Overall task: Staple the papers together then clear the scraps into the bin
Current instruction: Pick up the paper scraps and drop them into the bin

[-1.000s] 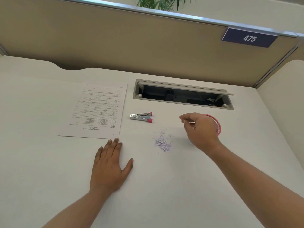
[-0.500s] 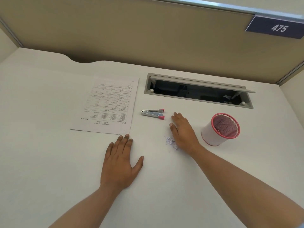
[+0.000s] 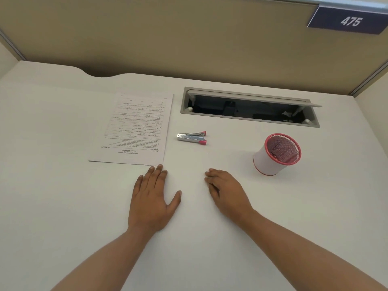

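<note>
The printed papers (image 3: pixel 134 129) lie flat on the white desk (image 3: pixel 63 206), left of centre. A silver stapler with pink ends (image 3: pixel 192 138) lies just right of them. The small white bin with a pink mesh rim (image 3: pixel 277 154) stands at the right. My left hand (image 3: pixel 153 198) rests flat on the desk, its fingertips at the papers' near corner. My right hand (image 3: pixel 226 192) lies palm down between the stapler and me, left of the bin, its fingers pointing left. No purple scraps show; any under my right hand are hidden.
An open grey cable hatch (image 3: pixel 249 108) is set into the desk behind the stapler and bin. A beige partition (image 3: pixel 189 38) with a blue 475 sign (image 3: pixel 350 21) closes off the back.
My right hand came from above the bin down onto the purple scraps, then slid toward me; the scraps no longer show. My left hand stayed flat on the desk.
</note>
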The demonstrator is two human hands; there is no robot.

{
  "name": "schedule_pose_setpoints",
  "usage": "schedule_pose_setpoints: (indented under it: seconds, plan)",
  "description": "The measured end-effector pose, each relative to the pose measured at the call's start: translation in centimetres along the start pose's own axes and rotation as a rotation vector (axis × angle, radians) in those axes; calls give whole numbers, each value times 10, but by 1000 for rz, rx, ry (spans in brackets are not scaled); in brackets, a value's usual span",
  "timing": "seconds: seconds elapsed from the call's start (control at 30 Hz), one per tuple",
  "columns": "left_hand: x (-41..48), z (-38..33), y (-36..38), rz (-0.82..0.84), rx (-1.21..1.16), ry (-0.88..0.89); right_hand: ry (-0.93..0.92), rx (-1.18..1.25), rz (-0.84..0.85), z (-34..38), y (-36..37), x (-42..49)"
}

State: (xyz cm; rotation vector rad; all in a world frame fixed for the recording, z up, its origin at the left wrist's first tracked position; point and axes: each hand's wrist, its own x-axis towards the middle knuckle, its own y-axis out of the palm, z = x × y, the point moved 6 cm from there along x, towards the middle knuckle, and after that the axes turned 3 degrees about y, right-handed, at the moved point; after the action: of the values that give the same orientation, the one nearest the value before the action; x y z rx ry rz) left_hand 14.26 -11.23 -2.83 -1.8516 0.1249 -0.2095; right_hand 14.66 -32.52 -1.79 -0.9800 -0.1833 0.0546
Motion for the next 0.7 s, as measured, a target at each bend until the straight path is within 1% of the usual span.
schedule_pose_setpoints:
  seconds: [0.07,0.17,0.23,0.37,0.43,0.5,0.6,0.7]
  plan:
    - [0,0,0,-2,2,1,14,-4,-29,0,-5,-4]
    - [0,1,1,-2,-1,-2,116,97,-55,-4,-18,-3]
    - [0,1,1,-3,-4,-3,152,131,-18,-7,-22,4]
    - [0,1,0,-10,-14,-7,188,46,122,-18,-19,36]
    - [0,1,0,-8,-17,-9,204,14,157,-22,-19,51]
    - [-1,2,1,-5,-21,-12,186,-13,191,-19,-16,60]
    - [0,2,1,-13,-27,-7,91,-58,262,-10,-7,55]
    - [0,2,1,-17,-19,-3,-8,-53,265,-3,-6,30]
